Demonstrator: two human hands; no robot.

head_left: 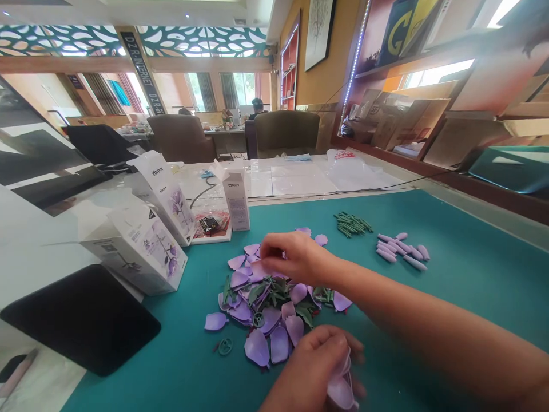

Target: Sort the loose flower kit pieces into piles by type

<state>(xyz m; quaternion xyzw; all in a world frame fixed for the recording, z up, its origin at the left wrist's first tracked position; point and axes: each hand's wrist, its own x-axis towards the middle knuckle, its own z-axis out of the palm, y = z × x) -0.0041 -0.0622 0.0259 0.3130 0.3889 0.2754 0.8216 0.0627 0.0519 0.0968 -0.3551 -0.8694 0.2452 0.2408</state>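
Note:
My right hand [300, 257] reaches over the far side of a mixed pile, thumb and fingers pinched on a light purple plastic petal [258, 270]. Close to the front, my left hand [315, 363] is curled around several stacked purple petals [341, 391]; part of the stack is hidden by the fingers. Between the hands lies the pile of loose purple petals [257, 347], mixed with green plastic leaves [274, 293]. A small green ring-shaped piece [225, 346] lies left of my left hand, by a single petal [215, 321].
Green stem pieces [352, 224] and light purple bud-shaped pieces [401, 249] lie in separate groups on the green mat [463, 320]. Flower-printed boxes [146, 252] stand at the left, with a black tablet-like panel [81, 320] before them. A narrow white box [237, 200] stands behind the pile.

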